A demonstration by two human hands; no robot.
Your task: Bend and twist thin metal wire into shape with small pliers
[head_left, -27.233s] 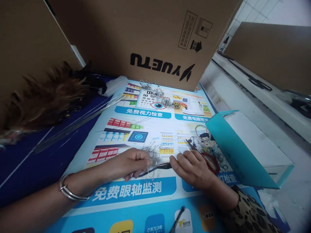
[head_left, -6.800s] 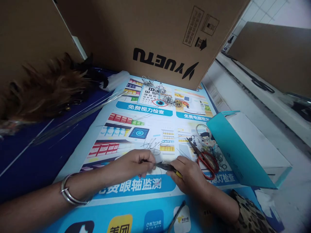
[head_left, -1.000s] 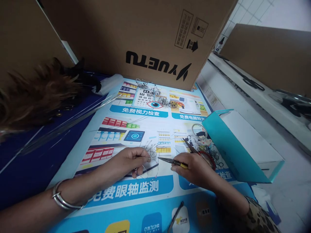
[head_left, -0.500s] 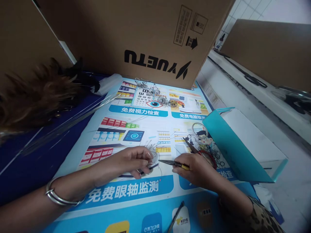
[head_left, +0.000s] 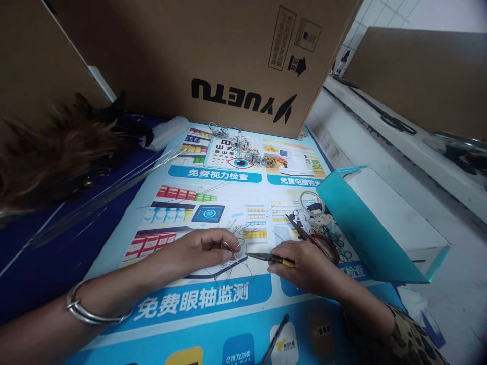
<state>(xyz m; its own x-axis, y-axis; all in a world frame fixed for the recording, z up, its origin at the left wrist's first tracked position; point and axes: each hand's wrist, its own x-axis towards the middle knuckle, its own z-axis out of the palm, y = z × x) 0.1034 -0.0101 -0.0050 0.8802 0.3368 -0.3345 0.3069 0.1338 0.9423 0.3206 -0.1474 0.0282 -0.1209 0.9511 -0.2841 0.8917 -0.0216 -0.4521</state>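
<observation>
My left hand (head_left: 207, 249), with a silver bangle on the wrist, is closed in a pinch on a piece of thin bent wire (head_left: 232, 261). Several fine strands stick out below the fingertips, with tiny reddish tips. My right hand (head_left: 294, 261) is wrapped round needle-nose pliers (head_left: 262, 257) with yellow-and-black handles. The pliers point left, their tip close to the wire; whether the jaws grip a strand is too small to tell. Beyond the right hand lie scissors (head_left: 323, 246) with red handles, beside several small dark wire rings (head_left: 342, 248).
A printed blue-and-white sheet (head_left: 152, 309) covers the table. Tangled wire pieces (head_left: 247, 152) lie at the back, before a large cardboard box (head_left: 160, 56). An open teal box (head_left: 353, 223) stands right. Brown feathers (head_left: 57, 147) and long wires (head_left: 125, 187) are left. A dark thin tool (head_left: 276, 339) lies in front.
The left fingers have turned the wire, so more of its strands now hang below them. The pliers stay close to it, nearly in the same place.
</observation>
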